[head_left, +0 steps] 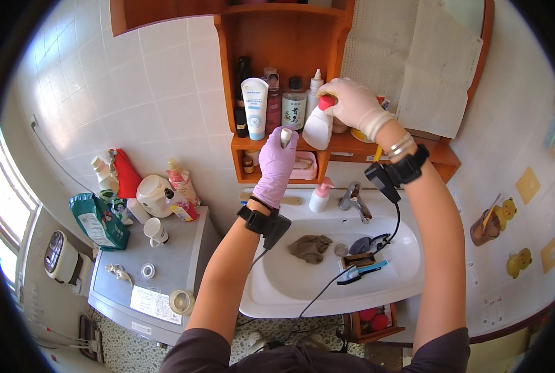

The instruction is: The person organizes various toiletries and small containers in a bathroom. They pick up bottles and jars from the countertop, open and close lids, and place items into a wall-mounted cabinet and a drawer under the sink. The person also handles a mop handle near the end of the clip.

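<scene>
My left hand (275, 160), in a purple glove, is closed around a small item with a white cap (285, 137); its body is hidden in the palm. It is raised in front of the wooden shelf (240, 151). My right hand (355, 107), in a pale glove, pinches the red cap of a white bottle (318, 128), which hangs tilted at the shelf's edge. A white tube (254, 109) stands on its cap at the shelf's left, beside a clear bottle with a dark cap (293, 107). Behind the held bottle is a white nozzle bottle (315, 86).
Below is a white sink (271, 283) with a dark cloth (310, 248), brushes and cables in the basin. A pink pump bottle (321, 196) and a faucet (355, 202) stand on its back rim. A grey washing machine (190, 242) at left carries a mug (155, 232) and several packages.
</scene>
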Demonstrator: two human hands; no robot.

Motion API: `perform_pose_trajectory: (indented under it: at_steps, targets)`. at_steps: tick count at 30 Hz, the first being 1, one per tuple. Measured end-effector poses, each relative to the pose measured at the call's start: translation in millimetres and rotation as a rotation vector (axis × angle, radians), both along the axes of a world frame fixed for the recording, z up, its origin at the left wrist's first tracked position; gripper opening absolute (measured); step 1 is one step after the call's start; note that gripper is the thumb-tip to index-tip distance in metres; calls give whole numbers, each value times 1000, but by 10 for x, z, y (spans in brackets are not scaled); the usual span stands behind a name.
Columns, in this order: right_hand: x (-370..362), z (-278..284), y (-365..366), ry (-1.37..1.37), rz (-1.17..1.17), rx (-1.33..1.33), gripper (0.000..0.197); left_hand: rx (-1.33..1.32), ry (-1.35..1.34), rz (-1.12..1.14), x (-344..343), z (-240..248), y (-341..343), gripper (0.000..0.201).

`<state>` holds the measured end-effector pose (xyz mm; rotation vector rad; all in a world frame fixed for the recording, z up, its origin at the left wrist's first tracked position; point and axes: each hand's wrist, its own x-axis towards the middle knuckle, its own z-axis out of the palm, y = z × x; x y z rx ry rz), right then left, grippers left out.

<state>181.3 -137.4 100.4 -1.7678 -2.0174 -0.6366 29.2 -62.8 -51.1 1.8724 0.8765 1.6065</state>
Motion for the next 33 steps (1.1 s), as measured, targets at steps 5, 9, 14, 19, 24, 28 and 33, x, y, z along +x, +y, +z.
perform_pose_trajectory:
  at_steps: [5, 9, 14, 19, 24, 28, 33]
  targets:
    - [-47, -9, 358, -268, -169, 18, 24, -39, 229, 30, -57, 45, -14, 28]
    - [-53, -28, 429, -300, -180, 31, 28, -34, 330, 27, 26, 80, -37, 31]
    - [18, 5, 381, -257, -117, -6, 30, -124, 335, 82, 193, 151, -86, 47]
    - [45, 14, 379, -194, -136, -29, 31, -209, 274, 63, 315, 172, -133, 55]
    - [-6, -104, 385, -454, -129, 9, 41, -180, 218, 123, 407, 124, -130, 48]
    - [-22, -186, 331, -392, -221, -78, 59, -177, 97, 130, 445, 60, -120, 38]
    - [-20, -231, 267, -374, -232, -142, 60, -123, 177, 152, 408, 58, -86, 29]
